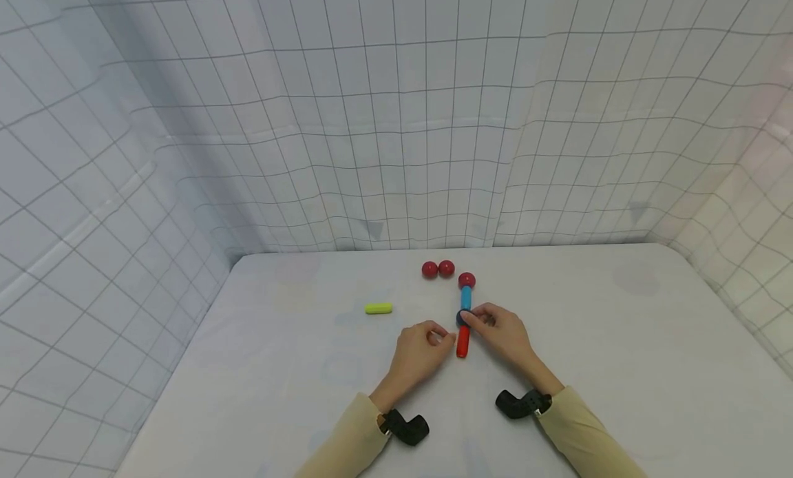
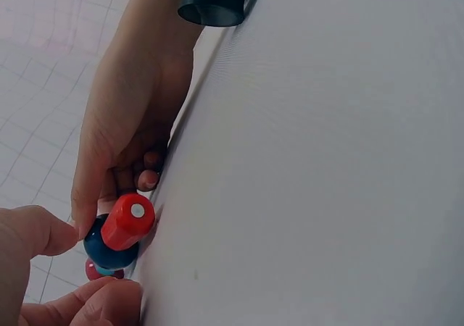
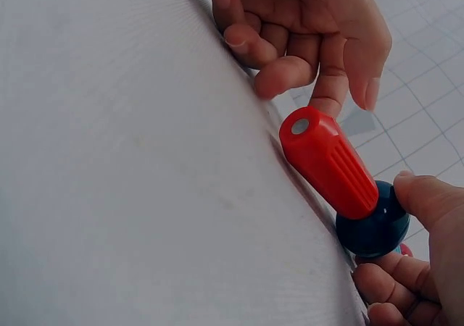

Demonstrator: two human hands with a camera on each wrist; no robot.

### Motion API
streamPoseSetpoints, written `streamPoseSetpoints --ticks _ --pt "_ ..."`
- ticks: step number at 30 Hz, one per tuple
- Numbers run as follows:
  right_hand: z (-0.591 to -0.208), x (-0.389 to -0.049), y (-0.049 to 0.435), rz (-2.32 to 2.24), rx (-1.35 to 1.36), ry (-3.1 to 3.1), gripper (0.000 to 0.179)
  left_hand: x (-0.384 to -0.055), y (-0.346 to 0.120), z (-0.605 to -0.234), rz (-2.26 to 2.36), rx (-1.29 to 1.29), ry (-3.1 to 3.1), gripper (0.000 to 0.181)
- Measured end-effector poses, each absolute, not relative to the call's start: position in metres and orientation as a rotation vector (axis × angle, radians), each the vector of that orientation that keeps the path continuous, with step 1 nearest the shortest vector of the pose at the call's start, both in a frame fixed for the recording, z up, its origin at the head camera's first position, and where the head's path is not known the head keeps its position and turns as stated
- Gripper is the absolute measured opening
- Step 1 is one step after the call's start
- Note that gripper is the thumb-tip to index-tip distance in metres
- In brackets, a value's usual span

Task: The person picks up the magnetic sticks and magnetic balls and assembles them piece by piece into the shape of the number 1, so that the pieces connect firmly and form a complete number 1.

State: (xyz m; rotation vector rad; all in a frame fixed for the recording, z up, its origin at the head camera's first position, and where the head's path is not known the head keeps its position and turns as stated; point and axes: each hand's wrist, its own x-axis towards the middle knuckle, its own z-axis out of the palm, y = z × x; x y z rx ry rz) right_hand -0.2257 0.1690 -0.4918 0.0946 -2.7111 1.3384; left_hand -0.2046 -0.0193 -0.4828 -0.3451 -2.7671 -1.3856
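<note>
A straight chain lies on the table: a red magnetic stick (image 1: 462,342) nearest me, a dark blue ball (image 3: 373,224), a light blue stick (image 1: 466,297) and a red ball (image 1: 467,280) at the far end. My right hand (image 1: 503,335) pinches the dark blue ball between thumb and fingers. Just left of the red stick is my left hand (image 1: 421,349), its fingertips close to the stick's side. Its thumb and fingers stand apart in the left wrist view, holding nothing. A round metal disc shows in the red stick's near end in the right wrist view.
Two more red balls (image 1: 430,270) sit side by side beyond the chain, to its left. A yellow-green stick (image 1: 378,308) lies farther left on the white table (image 1: 279,368). White grid-lined curtains (image 1: 396,120) hang behind the table and at both sides.
</note>
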Motion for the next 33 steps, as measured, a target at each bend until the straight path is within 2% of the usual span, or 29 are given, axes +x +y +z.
streamPoseSetpoints --ticks 13,33 --pt "-0.492 -0.226 0.168 1.316 0.081 -2.727 0.034 -0.224 -0.038 -0.474 -1.327 -0.257 -2.709 0.018" --pt "-0.496 -0.228 0.168 1.322 0.081 -2.715 0.034 -0.268 -0.038 -0.463 -1.301 -0.241 -2.593 0.037"
